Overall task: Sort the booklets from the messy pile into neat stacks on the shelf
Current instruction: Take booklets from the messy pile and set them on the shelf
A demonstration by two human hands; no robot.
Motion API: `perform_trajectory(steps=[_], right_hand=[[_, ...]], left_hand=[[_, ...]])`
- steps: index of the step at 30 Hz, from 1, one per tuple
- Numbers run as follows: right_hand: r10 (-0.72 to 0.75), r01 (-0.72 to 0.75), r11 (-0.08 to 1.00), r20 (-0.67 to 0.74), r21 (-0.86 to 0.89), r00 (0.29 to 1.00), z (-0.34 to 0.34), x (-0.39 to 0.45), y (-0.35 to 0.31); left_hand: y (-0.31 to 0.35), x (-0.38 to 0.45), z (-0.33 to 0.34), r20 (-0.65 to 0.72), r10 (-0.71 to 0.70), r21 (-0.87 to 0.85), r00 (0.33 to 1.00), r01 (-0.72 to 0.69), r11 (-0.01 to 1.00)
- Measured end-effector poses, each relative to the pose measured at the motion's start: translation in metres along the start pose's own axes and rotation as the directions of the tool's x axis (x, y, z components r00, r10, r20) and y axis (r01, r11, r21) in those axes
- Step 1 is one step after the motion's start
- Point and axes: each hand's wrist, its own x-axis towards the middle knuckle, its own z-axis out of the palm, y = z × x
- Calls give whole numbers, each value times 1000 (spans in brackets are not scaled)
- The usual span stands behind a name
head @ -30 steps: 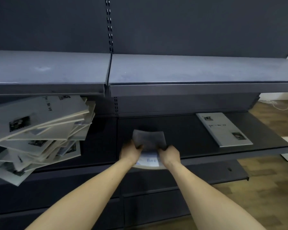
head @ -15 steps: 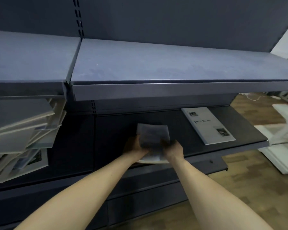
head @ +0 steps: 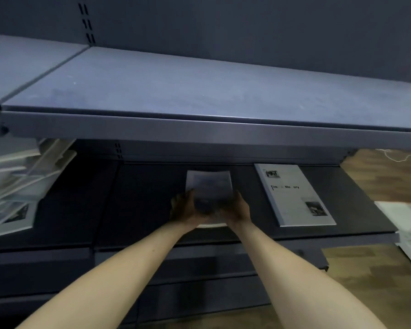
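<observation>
Between both hands' fingers sits a small booklet [head: 208,186]; left hand [head: 184,208] & right hand [head: 237,208] pinch its near sides, prob. to set it down straight. Right of the fingers lies a big booklet [head: 294,194]; messy pile [head: 17,181] far left.

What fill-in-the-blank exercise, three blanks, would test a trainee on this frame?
1. The left hand and right hand both grip one ____, curved between them.
2. The flat booklet lies on the lower shelf to the ____ of the hands.
3. The messy pile sits at the ____ edge of the picture.

Missing words: booklet; right; left
</observation>
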Motion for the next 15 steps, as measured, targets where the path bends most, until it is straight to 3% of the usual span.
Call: perform_trajectory(steps=[3,7,13,15], right_hand=[[-59,61,996,31,-68,998,1,5,0],[-227,238,914,72,-330,971,10,17,7],[-348,326,898,-22,-297,937,26,14,19],[-356,340,928,-92,-152,930,24,14,23]], left_hand=[[2,5,-5,-34,41,114,999,-36,993],[12,-6,-24,-27,103,212,994,-95,973],[12,-12,-35,-12,119,252,993,-112,961],[9,-16,-41,27,120,216,992,-123,969]])
